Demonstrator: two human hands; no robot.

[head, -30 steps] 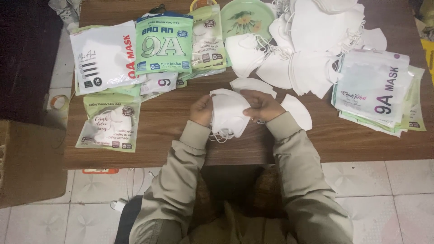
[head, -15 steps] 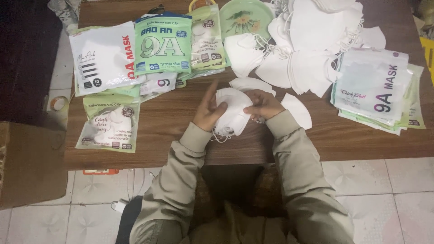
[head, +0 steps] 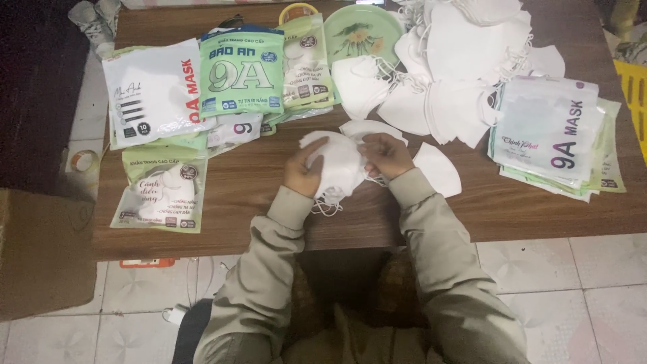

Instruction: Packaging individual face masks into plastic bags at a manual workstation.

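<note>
Both my hands hold a small stack of white face masks (head: 335, 165) just above the brown wooden table (head: 269, 195). My left hand (head: 302, 172) cups the stack's left side. My right hand (head: 385, 155) pinches its right edge. Ear loops dangle below the stack. A single white mask (head: 438, 168) lies flat on the table right of my right hand, and another (head: 364, 127) lies just behind the stack.
A big heap of loose white masks (head: 458, 67) fills the back right. Printed mask pouches lie at back left (head: 202, 87), front left (head: 162, 192) and right (head: 552, 135). A green plate (head: 364, 30) sits at the back. A cardboard box (head: 40, 256) stands on the floor left.
My left hand has slid from the stack's top to its left side, and the stack has tilted and shifted slightly. My right hand stays on the right edge.
</note>
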